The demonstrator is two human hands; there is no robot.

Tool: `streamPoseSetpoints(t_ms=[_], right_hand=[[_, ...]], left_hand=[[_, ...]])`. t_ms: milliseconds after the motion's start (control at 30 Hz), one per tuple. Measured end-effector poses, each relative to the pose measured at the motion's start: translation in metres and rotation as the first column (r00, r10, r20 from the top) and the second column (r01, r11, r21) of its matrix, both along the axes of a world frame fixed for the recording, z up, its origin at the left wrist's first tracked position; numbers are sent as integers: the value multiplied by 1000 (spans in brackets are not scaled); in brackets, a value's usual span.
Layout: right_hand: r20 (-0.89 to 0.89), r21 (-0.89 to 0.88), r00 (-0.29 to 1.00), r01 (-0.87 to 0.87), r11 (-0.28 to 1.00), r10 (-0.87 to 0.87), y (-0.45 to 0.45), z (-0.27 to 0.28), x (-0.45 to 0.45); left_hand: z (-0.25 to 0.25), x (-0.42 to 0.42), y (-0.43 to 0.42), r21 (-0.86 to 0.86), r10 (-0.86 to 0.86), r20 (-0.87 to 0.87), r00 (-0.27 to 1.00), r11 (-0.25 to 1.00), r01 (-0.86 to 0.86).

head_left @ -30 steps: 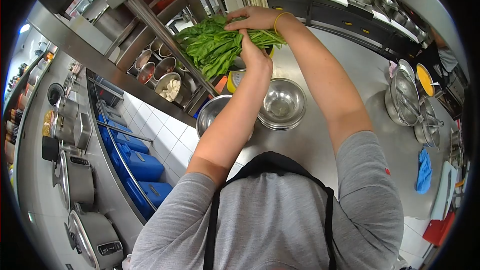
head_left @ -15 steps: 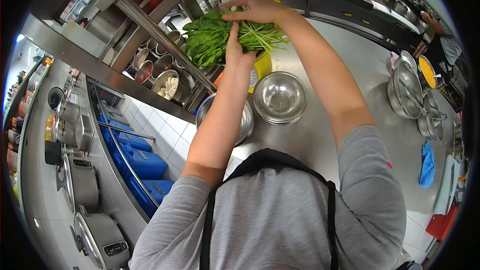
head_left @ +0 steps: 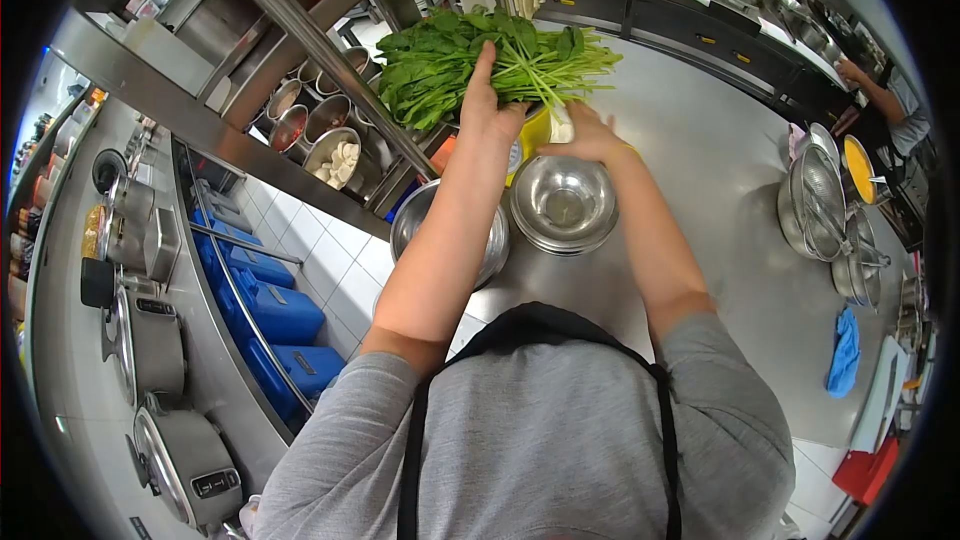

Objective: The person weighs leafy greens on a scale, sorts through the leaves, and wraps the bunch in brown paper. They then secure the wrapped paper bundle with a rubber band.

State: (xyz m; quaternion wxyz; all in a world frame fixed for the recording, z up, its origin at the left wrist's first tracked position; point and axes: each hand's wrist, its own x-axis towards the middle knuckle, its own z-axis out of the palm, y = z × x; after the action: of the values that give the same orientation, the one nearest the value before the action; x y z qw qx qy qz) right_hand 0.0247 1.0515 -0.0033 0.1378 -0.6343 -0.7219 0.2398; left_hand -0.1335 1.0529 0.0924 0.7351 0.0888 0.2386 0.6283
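Observation:
A large bunch of leafy greens with long thin stems (head_left: pixel 440 70) rests in my left hand (head_left: pixel 490 115). The thumb lies over the leaves, while the fingers are hidden underneath. My right hand (head_left: pixel 592 137) is below the stem ends, its fingers apart and nothing visibly held. Beside it shows a small white patch that I cannot make out. Under the greens stands a yellow kitchen scale (head_left: pixel 534 130), partly covered, its round dial just showing. A stack of steel bowls (head_left: pixel 564 205) sits close below my right hand. Another, larger steel bowl (head_left: pixel 490 255) is partly behind my left forearm.
Steel posts and a shelf frame (head_left: pixel 315 50) rise at the left, with small pots of ingredients (head_left: pixel 335 160) behind. Strainers and pans (head_left: pixel 808 202) and a blue cloth (head_left: pixel 845 352) lie on the steel table's (head_left: pixel 700 150) right side. Another person (head_left: pixel 890 105) stands at far right.
My right hand has come off the top of the greens and moved down beside the scale and bowls. The greens remain in my left hand, with stems now reaching further right.

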Motion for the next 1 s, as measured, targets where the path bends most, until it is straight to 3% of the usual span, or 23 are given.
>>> streamPoseSetpoints(t_ms=[167,333,467,600,700,800,900,1000], right_hand=[[198,41,955,-232,972,219,39,-6,-53],[20,167,958,-285,944,286,66,-49,-59],[-39,162,962,-262,951,271,61,-40,-48],[100,86,974,-213,973,205,45,-10,-42],[84,183,971,-237,954,225,47,-12,-34],[77,154,977,-210,965,201,45,-8,-27],[30,218,964,-264,940,264,60,-21,-19],[64,334,975,-223,916,214,60,-12,-12]], left_hand=[[-3,-7,-3,12,-38,32,999,999,38],[30,-15,-39,23,-93,-22,995,995,94],[35,-22,-46,-7,-99,15,995,995,99],[36,-23,-51,14,-78,31,996,997,77],[32,-28,-46,-1,-136,91,987,991,136],[36,-27,-53,13,-116,73,991,993,115],[46,-27,-61,-28,-71,51,996,997,73],[44,-27,-58,31,-86,78,993,996,84]])
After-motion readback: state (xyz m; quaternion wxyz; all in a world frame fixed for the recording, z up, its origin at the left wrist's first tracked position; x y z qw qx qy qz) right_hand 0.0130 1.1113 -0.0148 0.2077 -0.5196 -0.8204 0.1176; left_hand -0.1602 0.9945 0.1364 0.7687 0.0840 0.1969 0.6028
